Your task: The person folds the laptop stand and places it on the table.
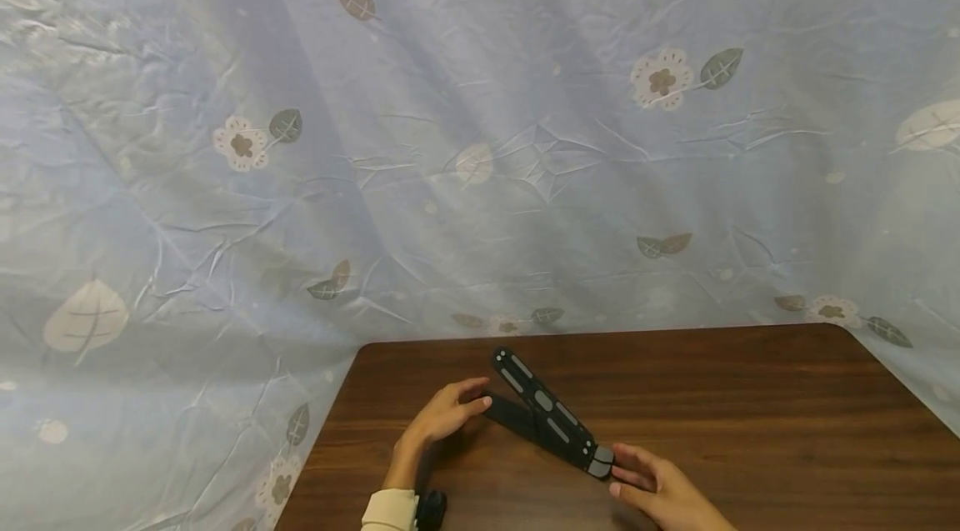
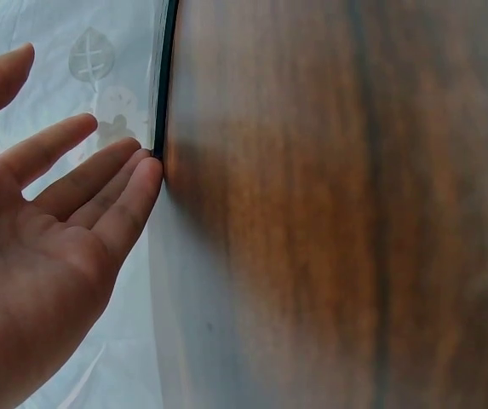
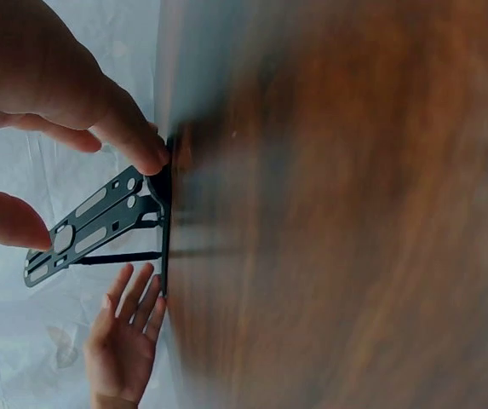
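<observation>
A black folding laptop stand (image 1: 546, 406) with grey pads is on the wooden table, its slotted upper plate raised at an angle from the base. In the right wrist view the stand (image 3: 90, 217) shows a thin strut between plate and base. My left hand (image 1: 444, 413) is beside the base's far-left end, fingers extended; in the left wrist view the left hand (image 2: 56, 247) has its fingers spread and little finger at the tabletop. At the hinge end is my right hand (image 1: 660, 485), fingertips at the hinge, thumb apart from the fingers. Whether the left fingertips touch the base is unclear.
The dark brown wooden table (image 1: 750, 398) has rounded back corners. Behind it and on the left hangs a pale blue curtain (image 1: 480, 247) printed with leaves and flowers. A black band-like item (image 1: 431, 509) sits on the left wrist by the cream sleeve (image 1: 390, 509).
</observation>
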The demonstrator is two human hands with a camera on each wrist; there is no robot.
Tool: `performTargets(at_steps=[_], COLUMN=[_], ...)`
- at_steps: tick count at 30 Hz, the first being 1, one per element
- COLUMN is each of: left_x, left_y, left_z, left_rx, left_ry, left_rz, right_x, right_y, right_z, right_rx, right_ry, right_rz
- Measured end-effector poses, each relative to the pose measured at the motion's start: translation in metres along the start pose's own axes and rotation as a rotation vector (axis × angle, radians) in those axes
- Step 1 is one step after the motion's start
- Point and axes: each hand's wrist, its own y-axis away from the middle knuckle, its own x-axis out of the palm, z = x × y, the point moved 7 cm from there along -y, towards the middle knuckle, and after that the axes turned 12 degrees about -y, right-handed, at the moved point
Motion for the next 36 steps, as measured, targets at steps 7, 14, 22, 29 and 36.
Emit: performTargets(at_steps=[7, 14, 22, 29, 36], left_x=[0.001, 0.002, 0.004, 0.005, 0.005], left_y=[-0.001, 0.0, 0.003, 0.005, 0.01], left_z=[-0.001, -0.004, -0.007, -0.01, -0.013], left_rx=[-0.007, -0.017, -0.023, -0.028, -0.023], left_ry=[0.031, 0.008, 0.009, 0.001, -0.006], left_rz=[-0.008, -0.008, 0.012, 0.015, 0.009], right_x=[0.001, 0.001, -0.023, -0.015, -0.025], right_y=[0.001, 0.0, -0.011, -0.001, -0.005], right_z=[0.003, 0.004, -0.017, 0.012, 0.01], right_rx=[0.001, -0.022, -0.001, -0.022, 0.004], right_ry=[0.001, -0.007, 0.102, 0.144, 0.149], right_rz=[-0.013, -0.001, -0.027, -0.075, -0.095])
